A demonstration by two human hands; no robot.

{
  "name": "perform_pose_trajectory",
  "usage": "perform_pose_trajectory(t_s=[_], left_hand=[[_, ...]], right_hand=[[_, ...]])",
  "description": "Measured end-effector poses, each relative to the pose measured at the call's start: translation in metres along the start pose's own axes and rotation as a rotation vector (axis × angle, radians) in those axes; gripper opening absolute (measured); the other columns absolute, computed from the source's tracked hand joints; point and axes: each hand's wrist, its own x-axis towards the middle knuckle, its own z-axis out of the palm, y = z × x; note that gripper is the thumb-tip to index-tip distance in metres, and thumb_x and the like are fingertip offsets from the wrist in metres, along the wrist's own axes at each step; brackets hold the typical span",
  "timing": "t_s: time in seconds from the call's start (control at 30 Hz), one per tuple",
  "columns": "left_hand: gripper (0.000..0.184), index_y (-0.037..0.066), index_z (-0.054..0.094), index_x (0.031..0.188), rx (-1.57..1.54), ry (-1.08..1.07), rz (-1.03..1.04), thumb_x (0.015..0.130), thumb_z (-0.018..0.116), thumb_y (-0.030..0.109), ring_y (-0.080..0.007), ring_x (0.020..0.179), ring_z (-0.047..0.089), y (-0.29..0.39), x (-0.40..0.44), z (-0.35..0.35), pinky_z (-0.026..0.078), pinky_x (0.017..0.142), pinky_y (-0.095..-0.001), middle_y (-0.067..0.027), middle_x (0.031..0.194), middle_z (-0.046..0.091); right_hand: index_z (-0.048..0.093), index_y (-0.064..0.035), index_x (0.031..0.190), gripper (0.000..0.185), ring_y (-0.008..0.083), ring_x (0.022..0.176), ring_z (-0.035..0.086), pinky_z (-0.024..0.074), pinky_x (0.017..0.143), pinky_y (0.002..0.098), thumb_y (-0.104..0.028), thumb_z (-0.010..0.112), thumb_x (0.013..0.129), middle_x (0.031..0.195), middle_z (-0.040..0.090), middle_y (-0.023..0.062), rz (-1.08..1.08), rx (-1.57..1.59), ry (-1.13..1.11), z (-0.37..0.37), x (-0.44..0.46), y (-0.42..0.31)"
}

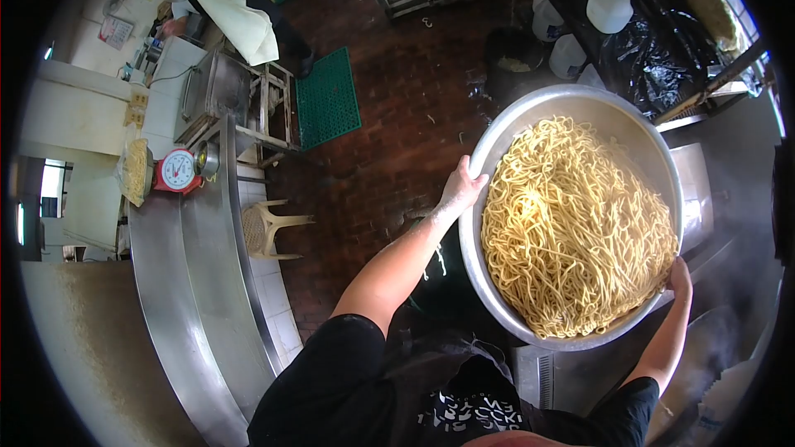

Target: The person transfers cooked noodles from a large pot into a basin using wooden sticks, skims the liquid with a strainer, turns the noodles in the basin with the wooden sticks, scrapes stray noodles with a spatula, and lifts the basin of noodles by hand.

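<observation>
A large round metal basin (478, 269) is held up in front of me, tilted so its inside faces my view. Long yellow noodles (571, 232) fill much of it, heaped toward the near side. My left hand (464, 185) grips the basin's left rim, with the thumb over the edge. At the lower right rim, my right hand (679, 276) is closed on the basin, its fingers partly hidden behind the metal. Flour-like white powder marks my left wrist.
Left of me runs a steel counter (199, 240) with a red scale (177, 170) and a bag of noodles (135, 170). A plastic stool (267, 230) stands beside it. A person (236, 12) works at the far left. Steam rises at right; plastic jugs (609, 5) sit behind the basin.
</observation>
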Motion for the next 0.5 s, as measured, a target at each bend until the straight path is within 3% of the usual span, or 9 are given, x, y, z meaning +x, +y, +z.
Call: perform_pose_trajectory(t_s=[0.1, 0.2, 0.3, 0.4, 0.5], left_hand=[[0.083, -0.007, 0.035, 0.143, 0.007, 0.007, -0.022, 0.084, 0.071, 0.039, -0.0390, 0.119, 0.059, 0.003, -0.001, 0.000, 0.049, 0.100, -0.0417, -0.0314, 0.127, 0.058], [0.083, -0.007, 0.035, 0.144, 0.008, 0.003, -0.035, 0.084, 0.071, 0.039, -0.0388, 0.120, 0.058, 0.003, -0.001, 0.000, 0.048, 0.100, -0.0415, -0.0314, 0.128, 0.057], [0.081, -0.006, 0.035, 0.144, 0.031, 0.028, -0.002, 0.085, 0.070, 0.038, -0.0402, 0.115, 0.060, -0.002, 0.002, 0.003, 0.050, 0.097, -0.0434, -0.0308, 0.123, 0.060], [0.075, -0.004, 0.034, 0.143, 0.072, 0.062, 0.050, 0.088, 0.066, 0.035, -0.0425, 0.105, 0.065, -0.007, 0.003, 0.008, 0.053, 0.091, -0.0475, -0.0294, 0.114, 0.065], [0.076, -0.003, 0.034, 0.144, 0.087, 0.084, 0.066, 0.087, 0.067, 0.036, -0.0424, 0.106, 0.064, -0.011, 0.003, 0.010, 0.053, 0.091, -0.0474, -0.0293, 0.115, 0.065]], right_hand=[[0.058, 0.0006, 0.119, 0.041, 0.0224, 0.072, 0.064, 0.0525, 0.063, 0.0372, -0.033, 0.038, 0.105, 0.093, 0.067, 0.0110, -0.065, -0.072, 0.018, -0.004, 0.006, 0.007], [0.060, -0.0051, 0.112, 0.034, 0.0210, 0.073, 0.063, 0.0532, 0.062, 0.0374, -0.031, 0.041, 0.102, 0.090, 0.064, 0.0063, -0.131, -0.115, 0.035, -0.005, 0.009, 0.012], [0.062, -0.0044, 0.111, 0.035, 0.0229, 0.071, 0.065, 0.0542, 0.058, 0.0373, -0.032, 0.043, 0.100, 0.092, 0.066, 0.0085, 0.038, 0.227, -0.032, 0.003, -0.003, -0.004], [0.064, -0.0020, 0.109, 0.037, 0.0243, 0.071, 0.066, 0.0548, 0.055, 0.0386, -0.031, 0.042, 0.100, 0.090, 0.067, 0.0095, 0.055, -0.173, 0.019, 0.002, -0.037, -0.047], [0.064, 0.0003, 0.108, 0.038, 0.0246, 0.069, 0.068, 0.0557, 0.051, 0.0395, -0.030, 0.044, 0.100, 0.087, 0.068, 0.0111, -0.007, -0.153, 0.003, -0.006, -0.019, -0.032]])
